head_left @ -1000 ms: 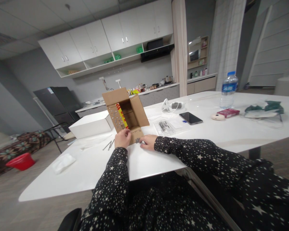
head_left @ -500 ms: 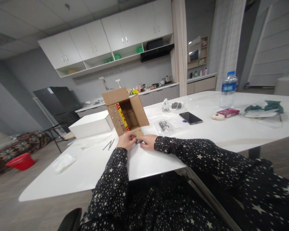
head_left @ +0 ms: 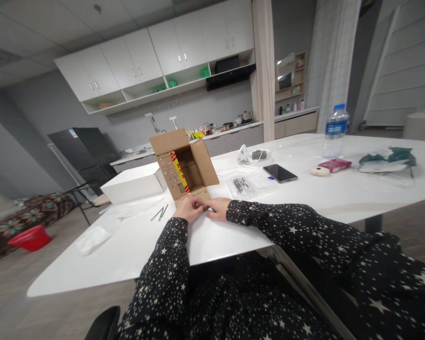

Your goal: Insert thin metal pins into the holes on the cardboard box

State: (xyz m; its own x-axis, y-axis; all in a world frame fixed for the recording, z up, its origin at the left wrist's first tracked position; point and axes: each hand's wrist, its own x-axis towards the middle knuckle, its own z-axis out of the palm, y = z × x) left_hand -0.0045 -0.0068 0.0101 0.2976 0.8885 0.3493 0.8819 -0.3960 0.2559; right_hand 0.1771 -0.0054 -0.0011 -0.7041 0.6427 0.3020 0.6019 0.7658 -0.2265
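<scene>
The left hand point(head_left: 189, 209) and right hand point(head_left: 218, 209) lay half-curled at the near flap point(head_left: 200, 194) of the open carton point(head_left: 206, 162), any grasp indiscernible.

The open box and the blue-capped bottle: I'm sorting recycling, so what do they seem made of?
Box: probably cardboard, matte, judging by its plain brown, stiff fold-out flaps. Bottle: likely clear, glossy plastic; its see-through lower part suggests so, though glass looks similar.

You were in a room with a kitchen at the back, where white cupboards point(head_left: 194, 40) hung high on the wall point(head_left: 205, 101) over a black cooker hood point(head_left: 230, 78), with pots point(head_left: 245, 116) on the counter point(head_left: 233, 139) and a big dark fridge point(head_left: 76, 148).
</scene>
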